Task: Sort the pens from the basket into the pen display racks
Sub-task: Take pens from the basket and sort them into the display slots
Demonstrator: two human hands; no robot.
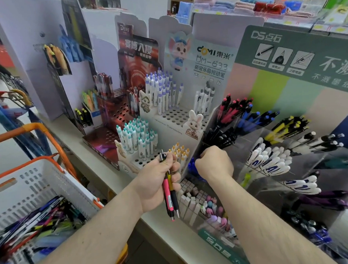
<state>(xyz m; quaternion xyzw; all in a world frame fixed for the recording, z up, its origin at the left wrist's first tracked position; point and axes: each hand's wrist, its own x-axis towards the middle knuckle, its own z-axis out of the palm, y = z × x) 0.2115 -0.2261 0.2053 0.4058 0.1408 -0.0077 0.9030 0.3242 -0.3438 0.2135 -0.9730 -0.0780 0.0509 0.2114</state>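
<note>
**Pens mid-sort: spare stock in left hand, right hand at black-pen compartment**

Two pens (170, 194) gripped in left hand (157, 183), fingers curled round barrels, tips down, clicker ends up: one pink-bodied with black grip, one yellow-and-black. Probably held in reserve while other hand works. Slim plastic retractables, light, easily pinched.

Right hand (213, 162) closed into fist at mouth of clear rack's black-pen compartment (219, 135), knuckles toward camera; whether a pen sits inside fist, cannot tell. Likely seating a black pen among its kind.

Clear acrylic rack (270, 147) sorted by colour: pink-topped, blue, yellow, white-and-blue groups fanned outward, presumably for shoppers' reach.

White basket (56, 178) with orange rim at lower left, well apart from racks, holding many mixed pens (38, 221) lying loose. Much sorting judged outstanding.

White cardboard rack (168, 120) behind hands: pens upright in holes, many holes vacant
</note>
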